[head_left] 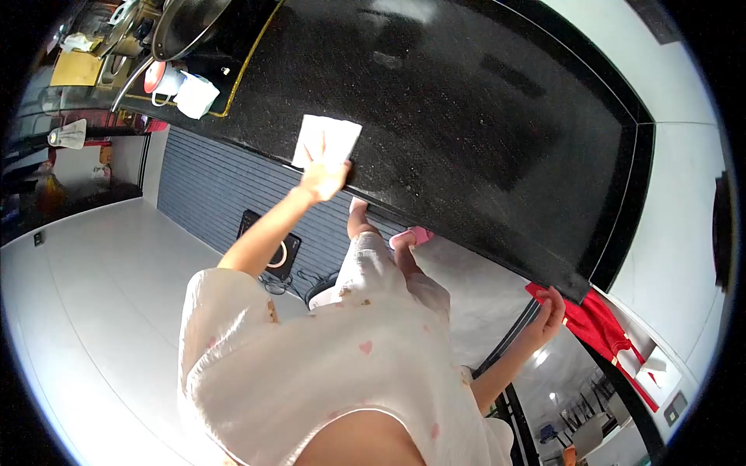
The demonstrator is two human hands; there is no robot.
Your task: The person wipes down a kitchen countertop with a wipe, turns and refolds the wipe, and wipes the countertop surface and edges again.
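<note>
A white folded cloth (342, 138) lies on the black countertop (466, 132), close to its front edge. My left hand (325, 172) rests on this cloth, with its fingers spread flat over the lower part. Off to the right, my right hand (550, 309) is raised beside the counter's front corner with its fingers loosely bent, and nothing shows in it. A red cloth or bag (594, 320) hangs just beyond that hand.
At the upper left are a pan (186, 29), a red and white cup (162, 79), a white container (196, 96) and a yellow board (76, 68). A black device (281, 252) with cables is on the floor below the counter.
</note>
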